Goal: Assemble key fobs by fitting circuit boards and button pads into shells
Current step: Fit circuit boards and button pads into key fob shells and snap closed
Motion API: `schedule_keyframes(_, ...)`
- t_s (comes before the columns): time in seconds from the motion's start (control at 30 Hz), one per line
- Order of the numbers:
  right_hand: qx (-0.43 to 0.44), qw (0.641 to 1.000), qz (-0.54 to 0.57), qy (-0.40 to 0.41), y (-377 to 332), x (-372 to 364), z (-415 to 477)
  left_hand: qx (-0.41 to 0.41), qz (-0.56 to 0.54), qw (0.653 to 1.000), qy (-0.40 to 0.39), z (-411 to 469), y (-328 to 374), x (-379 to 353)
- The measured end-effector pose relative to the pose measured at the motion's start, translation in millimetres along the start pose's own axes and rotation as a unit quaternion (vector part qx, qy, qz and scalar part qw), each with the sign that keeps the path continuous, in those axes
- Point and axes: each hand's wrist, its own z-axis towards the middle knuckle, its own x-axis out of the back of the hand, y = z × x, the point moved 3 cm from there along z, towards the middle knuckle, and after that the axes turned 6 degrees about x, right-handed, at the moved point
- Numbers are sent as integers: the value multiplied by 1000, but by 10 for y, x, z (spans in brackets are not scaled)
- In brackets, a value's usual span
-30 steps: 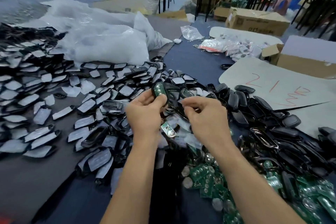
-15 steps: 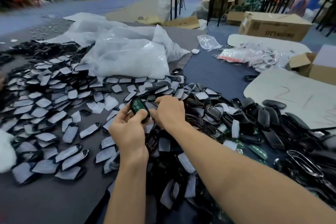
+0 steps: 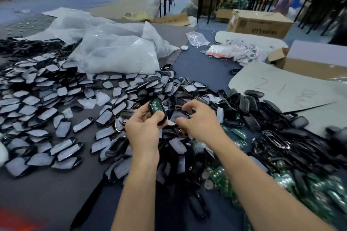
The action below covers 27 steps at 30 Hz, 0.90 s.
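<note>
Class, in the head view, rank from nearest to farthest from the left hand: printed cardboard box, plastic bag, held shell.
1. shell, gripped by the left hand.
2. plastic bag, ahead, slightly left.
3. printed cardboard box, far back right.

Your left hand [image 3: 143, 129] grips a black shell [image 3: 163, 118] with a green circuit board [image 3: 155, 107] seated inside, while your right hand [image 3: 201, 121] curls its fingers [image 3: 187, 106] over the heap of film-covered shells [image 3: 56, 108] spread across the tabletop [image 3: 37, 193]; loose green boards [image 3: 219, 176] lie just beside your right forearm.
</note>
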Motion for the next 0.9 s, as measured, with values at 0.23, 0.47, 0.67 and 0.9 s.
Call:
schedule_keyframes(0.23, -52, 955, 283, 72, 236, 449, -762, 23, 62, 994, -90, -466, -209, -111)
schedule_keyframes(0.47, -75, 924, 354, 124, 440, 587, -1280, 80, 121, 971, -189, -966, -515, -441)
schedule_keyframes(0.67, -94, 900, 393, 162, 607, 635, -1449, 102, 105, 958, -245, -1191, -555, -562)
schedule_keyframes(0.9, -99, 875, 460, 114, 588, 638, -1531, 56, 147, 942, -298, -1105, -485, -533)
